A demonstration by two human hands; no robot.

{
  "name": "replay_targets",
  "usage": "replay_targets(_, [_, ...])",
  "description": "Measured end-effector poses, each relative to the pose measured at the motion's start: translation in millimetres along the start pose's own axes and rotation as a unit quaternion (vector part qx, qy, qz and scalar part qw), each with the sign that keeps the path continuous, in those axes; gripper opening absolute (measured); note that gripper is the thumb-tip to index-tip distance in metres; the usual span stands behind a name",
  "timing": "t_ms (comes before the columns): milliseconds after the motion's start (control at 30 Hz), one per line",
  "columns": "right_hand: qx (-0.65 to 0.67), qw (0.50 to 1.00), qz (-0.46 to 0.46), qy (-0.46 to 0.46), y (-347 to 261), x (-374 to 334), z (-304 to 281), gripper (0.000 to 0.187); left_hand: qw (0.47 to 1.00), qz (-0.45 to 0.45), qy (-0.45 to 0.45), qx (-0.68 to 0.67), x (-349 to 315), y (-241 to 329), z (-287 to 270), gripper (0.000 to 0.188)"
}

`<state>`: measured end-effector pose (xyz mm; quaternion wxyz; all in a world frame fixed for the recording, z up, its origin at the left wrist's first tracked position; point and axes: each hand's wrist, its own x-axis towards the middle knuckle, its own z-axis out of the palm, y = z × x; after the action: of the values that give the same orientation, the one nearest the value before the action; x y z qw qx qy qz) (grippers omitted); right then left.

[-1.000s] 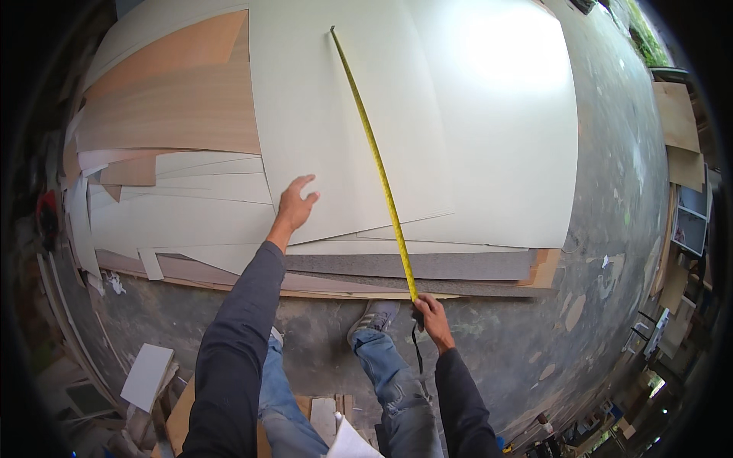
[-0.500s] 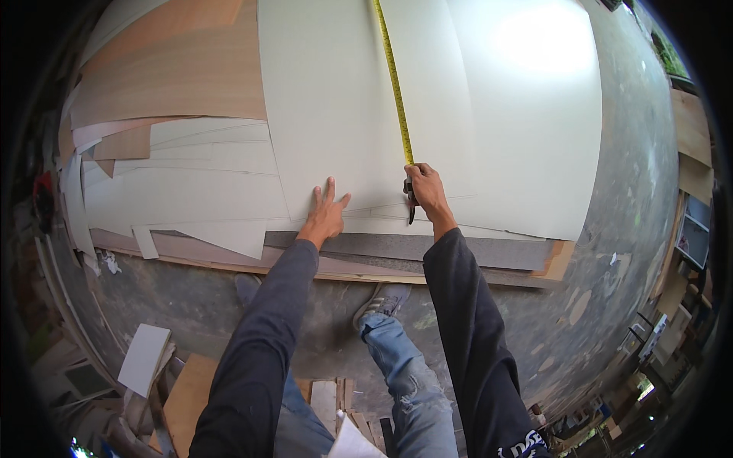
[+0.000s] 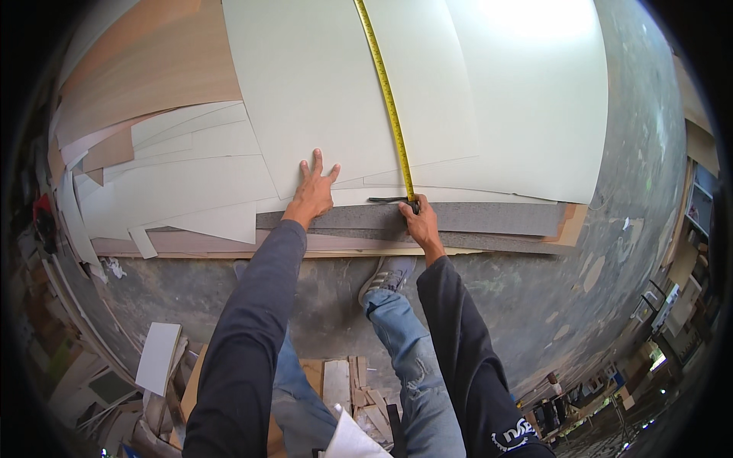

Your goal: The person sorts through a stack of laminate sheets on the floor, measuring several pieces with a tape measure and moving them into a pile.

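Observation:
My left hand (image 3: pixel 311 191) rests with spread fingers on a white sheet (image 3: pixel 305 91), near its lower edge. In my right hand (image 3: pixel 422 225) is the case of a tape measure (image 3: pixel 391 107), mostly hidden by my fingers. Its yellow blade runs from the hand up across the white sheets and out at the top of the view. A black strap (image 3: pixel 384 200) sticks out to the left of the case. Under my right hand lie dark grey sheets (image 3: pixel 489 217) at the near edge of the stack.
Brown wood-grain sheets (image 3: pixel 153 69) and white offcuts (image 3: pixel 191 172) lie at the left of the stack. A white board (image 3: pixel 159 357) and wood scraps (image 3: pixel 336 385) are on the floor near my legs. Bare grey concrete (image 3: pixel 641 153) borders the stack at right.
My right hand has drawn the tape case nearer to me, onto the near edge of the stack, with more blade showing. The left hand stays on the white sheet; the whole view has shifted slightly.

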<state>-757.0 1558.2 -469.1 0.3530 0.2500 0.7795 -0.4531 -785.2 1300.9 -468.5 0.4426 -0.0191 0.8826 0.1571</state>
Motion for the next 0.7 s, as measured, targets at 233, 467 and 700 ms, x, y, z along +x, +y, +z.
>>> replay_targets(233, [-0.011, 1.000, 0.000, 0.006, 8.5, 5.0, -7.0, 0.043, 0.992, 0.002, 0.097, -0.079, 4.0, -5.4, 1.3, 0.066])
replay_targets(467, [0.122, 0.992, -0.028, -0.004, -8.7, -60.1, -16.2, 0.043, 0.823, -0.288, 0.326, -0.366, 27.8, -88.5, -35.2, 0.081])
replay_targets(700, [0.213, 0.972, 0.041, -0.089, -34.3, -141.0, -39.2, 0.044, 0.771, -0.287, 0.307, -0.479, 51.4, -87.2, -67.7, 0.092])
